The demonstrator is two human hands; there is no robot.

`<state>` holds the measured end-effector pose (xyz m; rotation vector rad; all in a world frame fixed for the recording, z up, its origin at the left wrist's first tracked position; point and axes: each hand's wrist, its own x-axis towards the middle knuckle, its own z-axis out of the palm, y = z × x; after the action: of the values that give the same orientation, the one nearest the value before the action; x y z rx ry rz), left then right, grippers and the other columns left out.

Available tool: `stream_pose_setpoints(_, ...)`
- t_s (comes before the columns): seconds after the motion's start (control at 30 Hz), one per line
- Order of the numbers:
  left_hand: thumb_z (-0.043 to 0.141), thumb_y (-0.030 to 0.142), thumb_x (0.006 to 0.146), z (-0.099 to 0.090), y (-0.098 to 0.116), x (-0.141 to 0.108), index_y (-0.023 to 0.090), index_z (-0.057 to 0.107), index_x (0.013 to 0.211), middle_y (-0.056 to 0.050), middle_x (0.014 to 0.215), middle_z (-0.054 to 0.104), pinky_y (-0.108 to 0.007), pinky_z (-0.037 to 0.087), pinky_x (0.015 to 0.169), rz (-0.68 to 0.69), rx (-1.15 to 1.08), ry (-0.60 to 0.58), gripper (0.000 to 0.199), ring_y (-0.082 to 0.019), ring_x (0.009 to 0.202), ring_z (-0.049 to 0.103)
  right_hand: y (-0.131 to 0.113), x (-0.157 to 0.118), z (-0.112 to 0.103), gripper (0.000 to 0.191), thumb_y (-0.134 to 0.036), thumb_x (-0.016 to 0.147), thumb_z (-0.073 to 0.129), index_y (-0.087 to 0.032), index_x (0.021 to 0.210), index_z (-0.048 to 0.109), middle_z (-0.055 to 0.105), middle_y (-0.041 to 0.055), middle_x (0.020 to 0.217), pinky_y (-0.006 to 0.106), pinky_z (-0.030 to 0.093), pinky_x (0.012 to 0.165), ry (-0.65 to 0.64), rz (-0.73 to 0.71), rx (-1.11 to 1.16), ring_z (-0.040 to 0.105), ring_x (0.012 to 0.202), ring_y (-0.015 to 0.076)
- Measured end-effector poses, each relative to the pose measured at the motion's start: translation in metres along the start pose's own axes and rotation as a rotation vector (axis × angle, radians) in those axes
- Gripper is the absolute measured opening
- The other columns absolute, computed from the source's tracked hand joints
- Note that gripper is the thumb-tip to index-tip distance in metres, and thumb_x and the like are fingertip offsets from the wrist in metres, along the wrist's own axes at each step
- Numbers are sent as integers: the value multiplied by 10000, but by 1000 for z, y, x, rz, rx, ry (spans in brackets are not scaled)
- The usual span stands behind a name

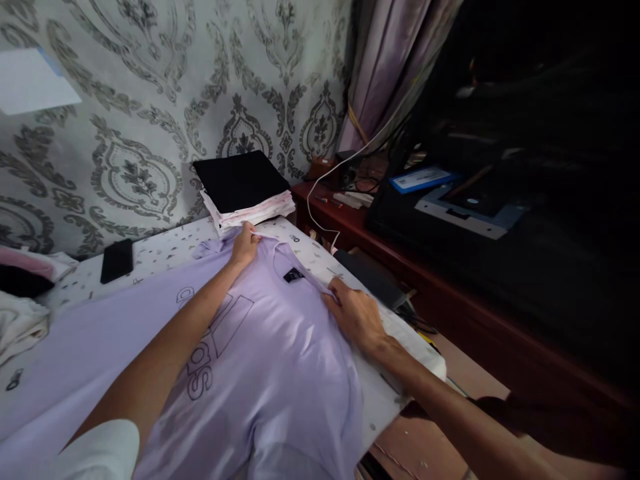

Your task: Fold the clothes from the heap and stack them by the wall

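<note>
A lavender T-shirt (295, 333) with outlined lettering lies spread over a white patterned board or table (165, 250). Its collar, with a dark label (293, 275) inside, points toward the right. My left hand (245, 244) pinches the shirt at the far shoulder, near the collar, just in front of a folded stack. My right hand (357, 313) grips the near shoulder beside the collar, close to the table's right edge. Between the two hands the neckline is stretched fairly straight.
A folded stack of pale cloths (250, 210) topped by a black one (240, 179) stands against the wall. A phone (117, 261) and crumpled clothes (20, 320) lie left. A red-brown cabinet (350, 223) bears a large dark screen (525, 167), with a white cable (313, 200) beside it.
</note>
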<state>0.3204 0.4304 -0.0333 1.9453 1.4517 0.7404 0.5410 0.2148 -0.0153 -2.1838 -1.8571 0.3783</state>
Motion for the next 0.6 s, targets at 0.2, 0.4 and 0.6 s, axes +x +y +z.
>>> stream_pose_setpoints(0.2, 435, 102, 880, 4, -4, -25, 209, 535, 1234, -91, 1210, 688, -385, 449, 1046, 345, 58, -59, 383, -201, 1144, 632, 0, -4, 1, 226, -284, 956, 499, -188, 1140, 586, 696, 117, 1024, 358, 468, 744, 163, -186, -5, 644, 924, 273)
stream_pose_setpoints(0.4, 432, 153, 902, 21, 10, -25, 209, 673, 1053, -69, 1195, 708, -369, 458, 1034, 490, 202, -169, 290, -228, 1149, 625, -7, -9, 20, 244, -215, 956, 518, -150, 1151, 651, 624, 181, 1313, 500, 492, 990, 292, -667, -64, 572, 1199, 328)
stream_pose_setpoints(0.6, 428, 112, 878, 17, 36, 12, 195, 659, 1213, -48, 988, 737, -289, 500, 834, 292, 389, -232, 415, -195, 915, 675, 2, -13, 36, 330, -209, 987, 464, -125, 1257, 635, 640, 182, 1327, 517, 456, 1091, 286, -675, -40, 578, 1264, 299)
